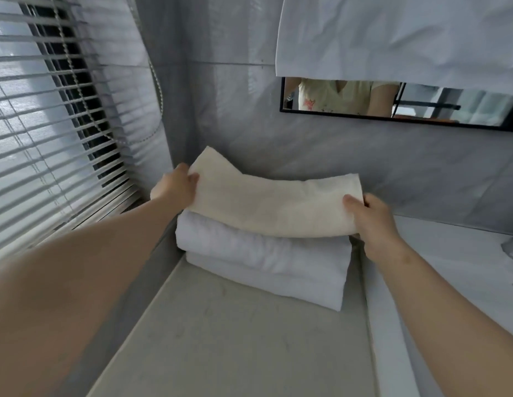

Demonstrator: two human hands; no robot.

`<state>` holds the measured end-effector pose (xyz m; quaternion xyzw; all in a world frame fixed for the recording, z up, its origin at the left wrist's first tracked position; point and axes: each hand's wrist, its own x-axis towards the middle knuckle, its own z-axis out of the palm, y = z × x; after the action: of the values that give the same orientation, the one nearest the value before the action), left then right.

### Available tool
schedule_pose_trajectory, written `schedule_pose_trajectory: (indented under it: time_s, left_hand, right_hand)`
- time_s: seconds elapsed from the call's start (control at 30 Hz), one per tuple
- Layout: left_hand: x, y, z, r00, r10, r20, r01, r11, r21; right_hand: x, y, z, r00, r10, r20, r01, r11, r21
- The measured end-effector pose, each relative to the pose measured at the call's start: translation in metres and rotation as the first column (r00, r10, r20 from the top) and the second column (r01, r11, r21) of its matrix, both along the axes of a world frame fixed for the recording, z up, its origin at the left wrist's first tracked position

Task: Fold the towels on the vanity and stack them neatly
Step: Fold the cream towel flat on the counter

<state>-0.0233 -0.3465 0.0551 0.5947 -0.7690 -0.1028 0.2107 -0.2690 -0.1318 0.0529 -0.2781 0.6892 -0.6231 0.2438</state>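
While I hold the cream towel (272, 204) at frame centre, its long axis runs left to right, directly over the folded white towels (264, 262) stacked on the vanity (221, 339). My left hand (175, 187) pinches its raised left end. My right hand (370, 222) grips the right end, thumb on top, lower and nearer the stack. I judge it needs lowering square.

The pale vanity top (235, 348) bears folded white towels (264, 262) stacked at its far end, near the wall.
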Motion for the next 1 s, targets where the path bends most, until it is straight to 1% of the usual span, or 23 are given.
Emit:
schedule_pose_trajectory:
  time_s: [0.1,0.17,0.23,0.3,0.37,0.43,0.53,0.6,0.67,0.73,0.8,0.83,0.87,0.93,1.0]
  left_hand:
    - [-0.002,0.000,-0.017,0.999,-0.008,0.042,0.003,0.995,0.105]
    - [-0.002,-0.001,-0.025,0.998,-0.005,0.057,-0.005,0.985,0.170]
    - [0.000,-0.003,-0.027,0.999,0.018,0.049,-0.028,0.976,0.215]
    - [0.000,-0.005,-0.026,0.998,0.026,0.051,-0.038,0.969,0.246]
    - [-0.001,-0.008,-0.025,0.998,0.017,0.059,-0.031,0.968,0.251]
    - [-0.002,-0.010,-0.022,0.999,0.014,0.044,-0.024,0.972,0.233]
    - [-0.005,-0.011,-0.015,0.998,0.025,-0.051,-0.014,0.981,0.193]
    - [-0.008,-0.010,-0.012,0.993,0.022,-0.116,-0.003,0.987,0.163]
    - [-0.011,-0.010,-0.013,0.990,0.026,-0.137,-0.005,0.988,0.153]
    - [-0.012,-0.008,-0.017,0.994,0.043,-0.099,-0.026,0.985,0.172]
    - [-0.012,-0.004,-0.023,0.997,0.066,-0.029,-0.059,0.977,0.204]
    - [-0.012,-0.001,-0.024,0.997,0.071,0.004,-0.070,0.975,0.210]
    - [-0.012,0.002,-0.026,0.997,0.066,0.043,-0.073,0.979,0.190]
    - [-0.016,0.010,-0.024,0.990,0.047,0.135,-0.060,0.993,0.099]
    - [-0.022,0.021,-0.019,0.983,0.028,0.179,-0.033,0.999,0.022]
  right_hand:
    - [-0.003,0.000,-0.018,0.997,0.051,0.050,-0.057,0.989,0.134]
    - [-0.004,0.001,-0.027,0.992,0.054,0.118,-0.078,0.974,0.212]
    - [-0.005,0.000,-0.030,0.979,0.028,0.204,-0.080,0.965,0.251]
    - [-0.007,-0.002,-0.031,0.972,0.031,0.235,-0.097,0.957,0.274]
    - [-0.007,-0.004,-0.033,0.980,0.052,0.193,-0.104,0.957,0.269]
    - [-0.007,-0.007,-0.037,0.994,0.035,0.103,-0.060,0.966,0.250]
    - [-0.011,-0.010,-0.036,0.999,-0.035,-0.033,0.040,0.983,0.180]
    - [-0.013,-0.012,-0.034,0.996,-0.073,-0.053,0.079,0.990,0.114]
    - [-0.015,-0.015,-0.034,0.996,-0.091,-0.024,0.093,0.990,0.106]
    - [-0.016,-0.015,-0.039,0.997,-0.074,-0.015,0.075,0.979,0.187]
    - [-0.019,-0.013,-0.046,0.999,-0.045,-0.010,0.045,0.958,0.284]
    - [-0.019,-0.011,-0.047,0.999,-0.036,-0.013,0.038,0.952,0.304]
    - [-0.021,-0.009,-0.048,0.999,-0.037,-0.020,0.041,0.950,0.309]
    - [-0.023,-0.004,-0.048,0.996,-0.064,-0.059,0.079,0.953,0.293]
    - [-0.022,0.000,-0.044,0.994,-0.069,-0.082,0.088,0.962,0.260]
